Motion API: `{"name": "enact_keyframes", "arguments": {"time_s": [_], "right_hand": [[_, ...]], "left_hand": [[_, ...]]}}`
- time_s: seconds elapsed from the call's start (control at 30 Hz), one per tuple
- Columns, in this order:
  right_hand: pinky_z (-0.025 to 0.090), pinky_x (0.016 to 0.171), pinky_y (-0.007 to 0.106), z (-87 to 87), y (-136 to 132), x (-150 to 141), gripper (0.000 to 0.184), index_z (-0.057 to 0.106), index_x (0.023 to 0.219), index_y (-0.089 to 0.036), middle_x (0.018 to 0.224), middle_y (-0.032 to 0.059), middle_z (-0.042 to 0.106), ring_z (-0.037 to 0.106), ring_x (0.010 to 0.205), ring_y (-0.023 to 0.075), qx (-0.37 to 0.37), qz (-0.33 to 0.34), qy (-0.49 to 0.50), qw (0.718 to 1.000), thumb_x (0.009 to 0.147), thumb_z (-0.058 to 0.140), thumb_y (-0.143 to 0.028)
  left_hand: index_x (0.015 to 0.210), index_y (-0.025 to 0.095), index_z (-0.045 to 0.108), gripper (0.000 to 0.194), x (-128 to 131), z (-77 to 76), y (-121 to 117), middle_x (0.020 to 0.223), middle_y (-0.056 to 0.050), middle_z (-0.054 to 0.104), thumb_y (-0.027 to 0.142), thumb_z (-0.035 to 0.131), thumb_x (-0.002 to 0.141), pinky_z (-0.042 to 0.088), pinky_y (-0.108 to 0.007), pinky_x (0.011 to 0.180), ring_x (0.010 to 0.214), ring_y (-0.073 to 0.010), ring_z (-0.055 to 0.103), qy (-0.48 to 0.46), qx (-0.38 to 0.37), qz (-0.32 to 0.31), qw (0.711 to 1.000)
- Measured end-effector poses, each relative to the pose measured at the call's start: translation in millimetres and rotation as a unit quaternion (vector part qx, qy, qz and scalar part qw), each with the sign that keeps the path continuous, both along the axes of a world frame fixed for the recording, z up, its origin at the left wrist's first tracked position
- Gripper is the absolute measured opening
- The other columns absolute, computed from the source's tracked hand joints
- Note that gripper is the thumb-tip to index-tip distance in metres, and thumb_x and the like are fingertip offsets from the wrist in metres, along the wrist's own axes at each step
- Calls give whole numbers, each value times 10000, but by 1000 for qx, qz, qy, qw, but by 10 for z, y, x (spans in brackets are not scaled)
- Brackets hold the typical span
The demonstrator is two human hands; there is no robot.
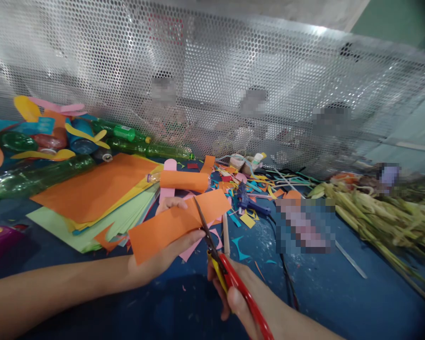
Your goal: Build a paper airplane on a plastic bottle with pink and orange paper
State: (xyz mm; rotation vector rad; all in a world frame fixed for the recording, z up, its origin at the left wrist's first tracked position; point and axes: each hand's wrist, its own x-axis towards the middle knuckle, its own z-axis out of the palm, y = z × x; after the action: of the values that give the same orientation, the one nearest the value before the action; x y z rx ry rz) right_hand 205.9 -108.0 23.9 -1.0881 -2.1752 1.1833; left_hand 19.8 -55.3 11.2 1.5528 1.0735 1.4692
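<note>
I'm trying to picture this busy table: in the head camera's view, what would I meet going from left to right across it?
Purple object, stack of coloured sheets, orange strip held in the left hand, blue glue gun, yellow-green plant husks.

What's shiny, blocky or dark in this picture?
Head view: bright glare on the perforated metal screen; a blocky patch over the blue table, right of the glue gun; a dark shadow below the left hand; black in the top-right corner.
</note>
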Motion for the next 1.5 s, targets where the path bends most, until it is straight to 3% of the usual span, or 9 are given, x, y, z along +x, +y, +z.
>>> {"name": "enact_keyframes", "arguments": {"time_s": [0.23,0.53,0.77,1.23,1.5], "right_hand": [[352,502,231,-55,-7,2,603,415,855,-172,658,-4,407,360,548,109,14,-5,9,1000,799,142,-707],[324,452,218,-72,-13,-10,570,389,795,-184,637,-14,378,339,520,98,3,10,25,1000,800,160,-706],[257,391,208,-113,-5,-13,630,386,780,-180,591,-30,333,277,468,78,-10,-1,6,1000,765,110,-746],[268,411,196,-245,16,-26,612,350,735,-194,594,-39,316,286,490,79,-21,-38,25,999,731,170,-780],[281,420,189,-309,30,-48,634,349,718,-196,600,-47,282,276,512,81,-50,-80,37,995,680,222,-815]], "left_hand": [[943,309,526,297,9,-1,-27,861,11,611,203,634,687,486,-365,780,952,-249,564,-26,-66,-79,994],[924,303,530,275,45,106,-49,820,9,609,230,632,679,487,-367,766,917,-251,569,-22,-52,-74,996],[931,293,528,265,25,22,-27,822,10,604,265,649,697,455,-372,815,928,-249,564,2,1,-20,1000],[938,288,509,256,20,5,-2,866,20,597,257,637,719,353,-377,974,985,-225,537,31,-6,-12,999],[952,284,511,204,4,110,-15,853,11,625,238,536,755,458,-377,859,967,-224,562,59,-18,-61,996]]}}
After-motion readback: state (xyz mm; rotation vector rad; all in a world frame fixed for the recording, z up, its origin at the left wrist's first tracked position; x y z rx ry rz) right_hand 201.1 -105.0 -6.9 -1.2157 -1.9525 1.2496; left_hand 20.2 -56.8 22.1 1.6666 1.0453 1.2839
